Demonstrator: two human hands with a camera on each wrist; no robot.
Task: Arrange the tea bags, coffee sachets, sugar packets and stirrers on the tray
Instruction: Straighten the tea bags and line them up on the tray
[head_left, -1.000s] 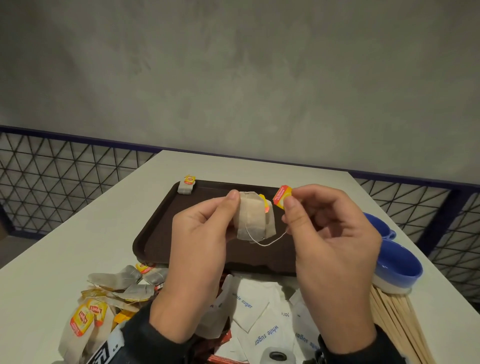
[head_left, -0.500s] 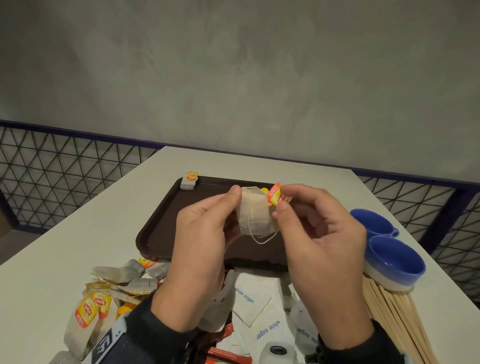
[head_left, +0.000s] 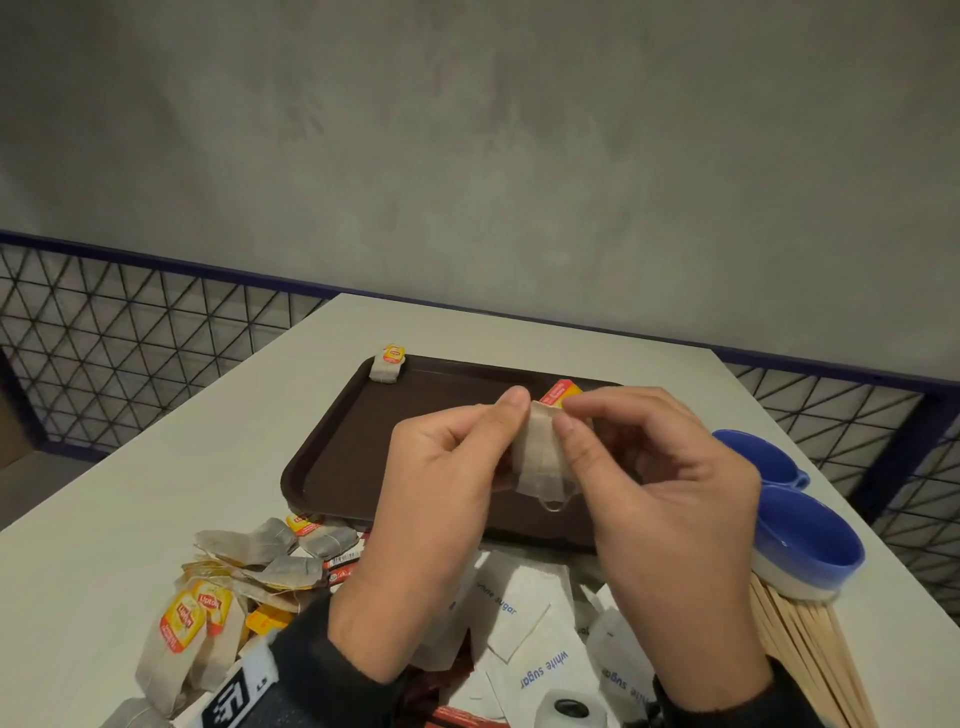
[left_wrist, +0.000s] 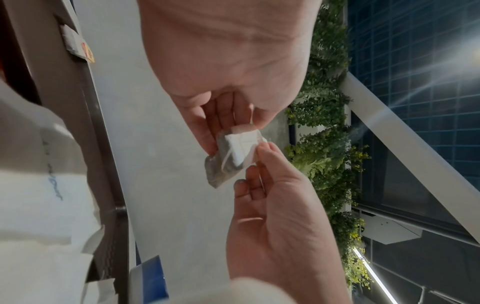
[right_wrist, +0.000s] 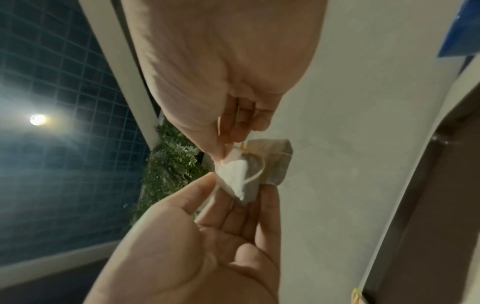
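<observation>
The white bench (head_left: 156, 467) carries a dark brown tray (head_left: 363, 447), on whose far left rim one tea bag (head_left: 387, 365) rests. Two blue cups (head_left: 800, 535) stand at the right, with wooden stirrers (head_left: 810, 660) just in front of them. Loose tea bags (head_left: 208, 613) lie at the near left, white sugar packets (head_left: 524, 613) in the near middle beneath the wrists. Above the tray's near half both hands meet on one held tea bag (head_left: 543, 457). The left hand (head_left: 441, 519) pinches its left edge between thumb and fingers (left_wrist: 207, 131), which lie close together. The right hand (head_left: 670, 519) pinches the top right corner with thumb and curled fingers (right_wrist: 244, 121), pressing the yellow-red tag (head_left: 560, 392) to the bag; a string loop hangs below
</observation>
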